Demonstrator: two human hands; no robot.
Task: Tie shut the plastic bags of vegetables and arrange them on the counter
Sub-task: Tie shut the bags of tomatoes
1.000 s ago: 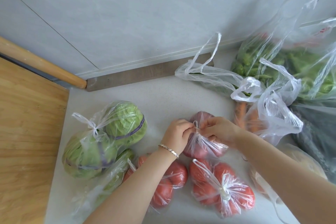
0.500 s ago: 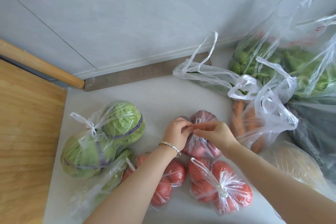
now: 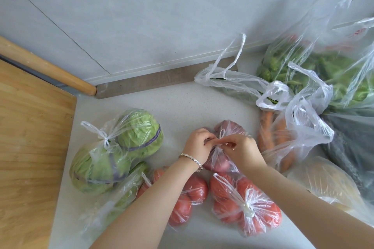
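Moved: our right hand point(image 3: 241, 150) has turned since half a second ago. Its fingers now draw a strand back toward us, and a small loop of plastic stands up just beyond the knuckles.
Left hand: our left hand point(image 3: 199, 146) is curled tight and pinches the twisted neck of the small bag point(image 3: 217, 160).
Right hand: thumb and forefinger pinch a strand of the same neck, and the other fingers are loosely bent.
Small bag: it sits right under both hands on the counter point(image 3: 172, 103) and holds dark red round vegetables, onions we think. We judge the knot half made.
Tied bags: the cabbage bag point(image 3: 119, 153) lies well to the left of our left hand. Two tomato bags lie nearer us than the hands, one point(image 3: 188, 194) under the left forearm and one point(image 3: 247, 206) below the right wrist.
Untied bags: the carrot bag point(image 3: 275, 137) lies just right of our right hand with its handles loose. A bag of greens point(image 3: 323, 70) lies farther right and back.
Risk, tearing: the film is thin, so a hard tug on the strand could rip the neck.
Risk, slipping: if either pinch eases before the loop is drawn down, the twist could unwind.
Risk, rolling: the round contents could shift sideways and nudge the tomato bags touching the small bag's near side.
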